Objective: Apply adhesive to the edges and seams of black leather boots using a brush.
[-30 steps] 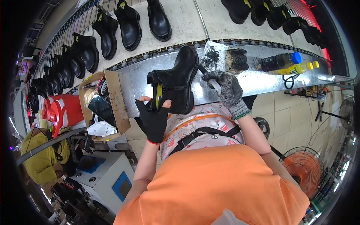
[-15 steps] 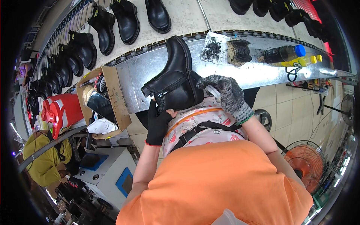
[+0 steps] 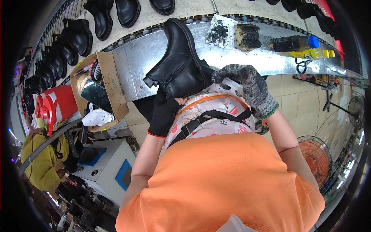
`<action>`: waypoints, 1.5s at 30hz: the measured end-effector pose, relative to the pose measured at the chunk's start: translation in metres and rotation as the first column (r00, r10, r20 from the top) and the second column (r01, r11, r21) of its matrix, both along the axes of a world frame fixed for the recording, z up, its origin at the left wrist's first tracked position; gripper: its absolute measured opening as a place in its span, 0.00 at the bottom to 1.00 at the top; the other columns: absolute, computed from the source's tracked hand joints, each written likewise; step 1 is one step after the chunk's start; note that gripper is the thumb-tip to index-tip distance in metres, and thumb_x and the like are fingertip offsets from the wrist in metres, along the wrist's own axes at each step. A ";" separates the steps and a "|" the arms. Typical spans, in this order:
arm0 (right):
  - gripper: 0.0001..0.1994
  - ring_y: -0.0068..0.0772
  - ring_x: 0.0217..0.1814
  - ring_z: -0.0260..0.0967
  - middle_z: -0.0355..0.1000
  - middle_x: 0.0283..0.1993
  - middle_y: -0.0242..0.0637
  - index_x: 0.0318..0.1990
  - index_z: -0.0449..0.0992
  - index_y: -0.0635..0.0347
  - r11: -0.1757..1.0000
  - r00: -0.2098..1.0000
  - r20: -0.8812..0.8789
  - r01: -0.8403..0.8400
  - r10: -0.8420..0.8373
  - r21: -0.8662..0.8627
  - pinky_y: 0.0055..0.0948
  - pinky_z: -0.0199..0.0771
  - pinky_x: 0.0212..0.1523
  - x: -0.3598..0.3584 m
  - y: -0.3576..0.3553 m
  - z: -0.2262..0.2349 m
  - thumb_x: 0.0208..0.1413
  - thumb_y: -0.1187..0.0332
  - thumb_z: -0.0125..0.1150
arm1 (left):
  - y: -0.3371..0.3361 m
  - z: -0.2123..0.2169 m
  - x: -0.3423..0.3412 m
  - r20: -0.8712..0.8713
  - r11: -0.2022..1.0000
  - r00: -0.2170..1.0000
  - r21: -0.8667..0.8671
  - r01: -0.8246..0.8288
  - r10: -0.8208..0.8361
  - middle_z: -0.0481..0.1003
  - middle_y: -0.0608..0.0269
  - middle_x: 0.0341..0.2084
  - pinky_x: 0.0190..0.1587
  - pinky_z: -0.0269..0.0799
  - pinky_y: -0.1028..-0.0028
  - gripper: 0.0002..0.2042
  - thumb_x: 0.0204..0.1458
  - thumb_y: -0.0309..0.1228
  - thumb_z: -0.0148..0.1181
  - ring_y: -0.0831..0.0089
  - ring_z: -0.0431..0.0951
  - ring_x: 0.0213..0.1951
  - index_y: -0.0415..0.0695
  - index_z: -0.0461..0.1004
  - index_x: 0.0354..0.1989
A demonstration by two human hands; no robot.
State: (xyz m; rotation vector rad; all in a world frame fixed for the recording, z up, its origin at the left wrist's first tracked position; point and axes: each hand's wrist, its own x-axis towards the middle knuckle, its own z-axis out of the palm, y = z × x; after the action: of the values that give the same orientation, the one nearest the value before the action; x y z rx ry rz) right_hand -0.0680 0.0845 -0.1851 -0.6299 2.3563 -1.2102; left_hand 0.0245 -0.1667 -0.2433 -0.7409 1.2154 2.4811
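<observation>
A black leather ankle boot (image 3: 181, 71) with a side zipper lies across the near edge of the metal bench and my lap, toe pointing away. My left hand (image 3: 164, 114), in a black glove with bare fingertips, grips it by the upper near its lower edge. My right hand (image 3: 252, 88), in a grey knitted glove, is closed around a small whitish translucent piece (image 3: 233, 84) whose kind I cannot make out. The right fingers are beside the boot's heel; whether they touch it is unclear. A patterned apron (image 3: 216, 129) covers my lap.
On the bench (image 3: 135, 69) are a black-stained white sheet (image 3: 221, 31), a dirty sponge-like block (image 3: 247, 37), a dark bottle (image 3: 291, 43) and a yellow bottle (image 3: 315, 53). A cardboard box (image 3: 115, 87) stands left. More boots (image 3: 101, 19) line the far conveyor. A fan (image 3: 313, 156) is at right.
The whole view has shifted, the bench appearing higher. My right hand has moved slightly right of the boot's heel with the whitish piece. My left hand still grips the boot.
</observation>
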 end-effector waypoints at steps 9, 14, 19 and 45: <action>0.11 0.38 0.40 0.74 0.76 0.37 0.37 0.39 0.78 0.57 0.971 0.991 -0.129 0.001 0.031 0.241 0.30 0.72 0.41 0.021 0.013 0.026 0.47 0.71 0.55 | 0.018 0.021 -0.017 0.032 0.996 0.998 0.066 -0.059 0.057 0.71 0.60 0.30 0.46 0.73 0.69 0.21 0.44 0.15 0.52 0.72 0.74 0.34 0.37 0.62 0.49; 0.10 0.40 0.39 0.74 0.76 0.35 0.41 0.37 0.77 0.62 0.999 0.998 -0.036 0.046 -0.046 0.004 0.31 0.71 0.42 0.028 0.013 0.043 0.46 0.73 0.54 | 0.024 0.022 -0.023 0.115 0.978 0.987 0.162 -0.130 0.112 0.71 0.61 0.35 0.49 0.73 0.66 0.20 0.46 0.16 0.53 0.71 0.74 0.38 0.40 0.62 0.50; 0.10 0.40 0.38 0.73 0.76 0.34 0.41 0.36 0.76 0.65 0.994 0.990 -0.139 0.015 -0.030 -0.107 0.31 0.71 0.42 0.032 0.017 0.042 0.47 0.71 0.53 | 0.026 0.036 -0.035 0.138 0.956 0.981 0.243 -0.164 0.134 0.71 0.59 0.40 0.50 0.73 0.68 0.18 0.47 0.16 0.53 0.69 0.74 0.42 0.39 0.64 0.49; 0.11 0.25 0.17 0.65 0.68 0.25 0.36 0.43 0.61 0.62 0.310 0.435 0.478 0.895 -0.763 -0.320 0.24 0.67 0.16 0.003 0.012 -0.109 0.53 0.73 0.52 | -0.026 0.024 -0.076 -0.017 0.938 0.977 -0.283 0.200 -0.214 0.75 0.59 0.31 0.23 0.71 0.81 0.25 0.39 0.31 0.66 0.75 0.76 0.26 0.36 0.69 0.47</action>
State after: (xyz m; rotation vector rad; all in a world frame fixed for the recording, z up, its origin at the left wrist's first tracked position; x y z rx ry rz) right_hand -0.0651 0.0962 -0.2944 0.8014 2.0678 -2.2831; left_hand -0.0511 -0.1928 -0.2188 -0.5860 1.5968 2.1935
